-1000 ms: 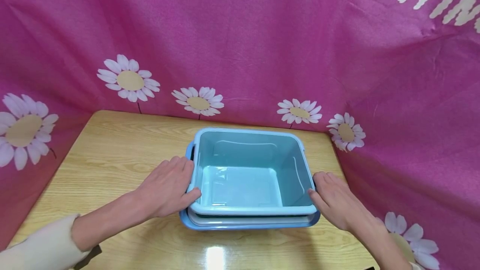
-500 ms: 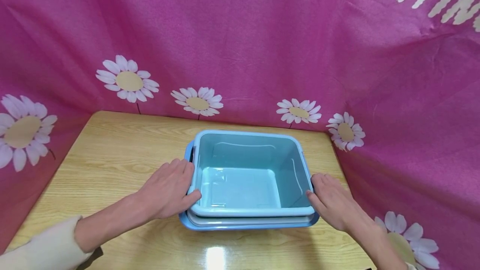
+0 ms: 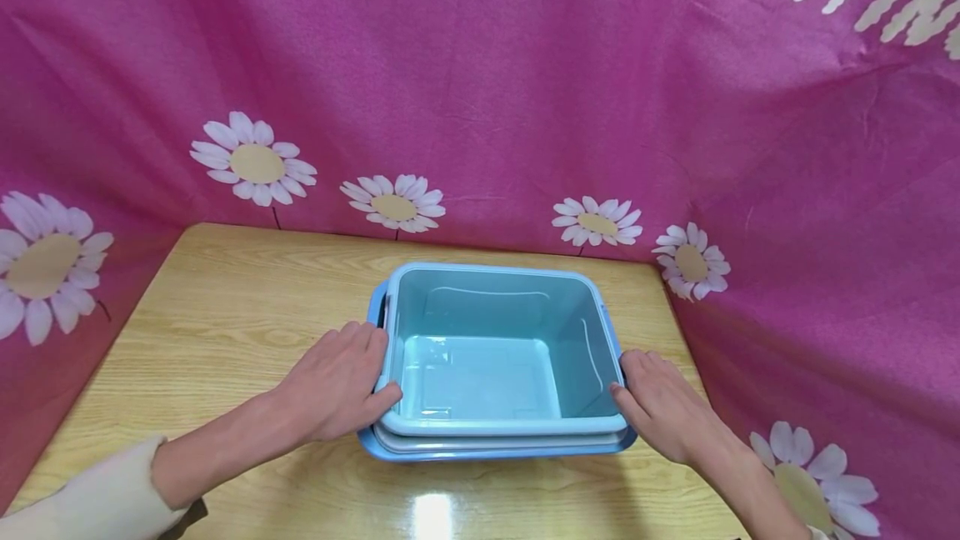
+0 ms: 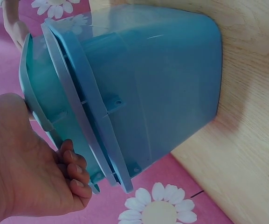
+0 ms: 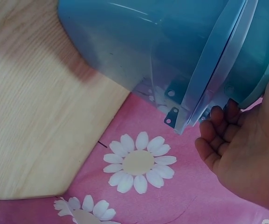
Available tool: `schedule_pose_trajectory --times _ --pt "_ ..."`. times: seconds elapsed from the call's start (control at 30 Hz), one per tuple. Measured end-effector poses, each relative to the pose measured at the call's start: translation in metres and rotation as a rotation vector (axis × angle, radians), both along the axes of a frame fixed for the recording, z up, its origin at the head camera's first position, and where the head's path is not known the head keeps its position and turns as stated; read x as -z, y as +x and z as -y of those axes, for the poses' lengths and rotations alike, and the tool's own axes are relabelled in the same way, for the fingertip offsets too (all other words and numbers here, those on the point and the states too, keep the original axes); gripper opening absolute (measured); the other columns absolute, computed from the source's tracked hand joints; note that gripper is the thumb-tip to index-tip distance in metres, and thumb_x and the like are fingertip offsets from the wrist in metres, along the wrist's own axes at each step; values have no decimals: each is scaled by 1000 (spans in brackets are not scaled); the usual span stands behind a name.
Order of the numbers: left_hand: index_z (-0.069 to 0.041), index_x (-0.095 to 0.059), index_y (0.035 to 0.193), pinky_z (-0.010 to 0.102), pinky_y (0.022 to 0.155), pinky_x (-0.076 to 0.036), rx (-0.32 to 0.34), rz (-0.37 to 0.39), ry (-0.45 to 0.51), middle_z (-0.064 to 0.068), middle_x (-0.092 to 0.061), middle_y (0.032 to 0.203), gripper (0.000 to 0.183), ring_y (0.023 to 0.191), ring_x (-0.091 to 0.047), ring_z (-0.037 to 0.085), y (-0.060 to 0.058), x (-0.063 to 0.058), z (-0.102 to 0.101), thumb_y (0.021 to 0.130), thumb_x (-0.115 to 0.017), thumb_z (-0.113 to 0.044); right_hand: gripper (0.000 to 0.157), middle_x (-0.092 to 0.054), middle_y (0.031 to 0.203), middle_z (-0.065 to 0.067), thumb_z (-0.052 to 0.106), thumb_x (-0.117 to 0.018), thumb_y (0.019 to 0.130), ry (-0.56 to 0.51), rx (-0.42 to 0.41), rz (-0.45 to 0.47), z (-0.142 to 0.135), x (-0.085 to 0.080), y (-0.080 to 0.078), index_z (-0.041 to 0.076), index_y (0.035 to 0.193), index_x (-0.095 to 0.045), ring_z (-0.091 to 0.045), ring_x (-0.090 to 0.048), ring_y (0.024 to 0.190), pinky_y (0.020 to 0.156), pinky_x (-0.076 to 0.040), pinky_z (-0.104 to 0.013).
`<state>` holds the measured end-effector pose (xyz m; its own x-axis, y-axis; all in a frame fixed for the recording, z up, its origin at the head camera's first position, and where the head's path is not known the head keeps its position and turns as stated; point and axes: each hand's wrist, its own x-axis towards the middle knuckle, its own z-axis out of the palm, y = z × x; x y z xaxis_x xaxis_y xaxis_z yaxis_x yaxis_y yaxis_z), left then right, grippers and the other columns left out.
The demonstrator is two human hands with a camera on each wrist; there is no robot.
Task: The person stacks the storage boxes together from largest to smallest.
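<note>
A light teal bin [image 3: 487, 307], bare inside, sits partly down in a stack of nested bins. Under its rim shows the pale rim of a middle bin [image 4: 78, 102]. The outermost is a blue bin [image 4: 157, 84] standing on the table. My left hand [image 3: 333, 382] grips the teal bin's left rim, thumb over the edge and fingers curled beneath, as the left wrist view shows. At the opposite side my right hand [image 3: 667, 402] holds the right rim likewise. In the right wrist view its fingers [image 5: 218, 123] curl under that rim.
The stack stands on a wood-grain table [image 3: 225, 315], nearer its right edge. A pink curtain [image 3: 480, 65] printed with daisies and white letters hangs behind and at both sides. Light reflects off the tabletop in front of the bins.
The teal bin has sunk slightly deeper into the stack, so the gap between the rims at the front is narrower. Both hands have gone down with it, keeping their hold.
</note>
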<state>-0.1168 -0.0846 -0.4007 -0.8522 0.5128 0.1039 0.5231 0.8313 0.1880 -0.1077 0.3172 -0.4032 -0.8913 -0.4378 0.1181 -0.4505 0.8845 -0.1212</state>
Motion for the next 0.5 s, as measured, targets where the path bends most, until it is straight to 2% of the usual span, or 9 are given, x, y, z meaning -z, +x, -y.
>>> schedule_pose_trajectory --times 0.5 --pt "-7 -46 87 28 57 -30 1 -1 3 0 -36 73 34 66 -35 15 1 2 0 80 -51 -39 14 -32 67 7 20 -51 87 3 -1 -12 -1 1 1 16 79 -41 -13 -33 65 64 -29 -30"
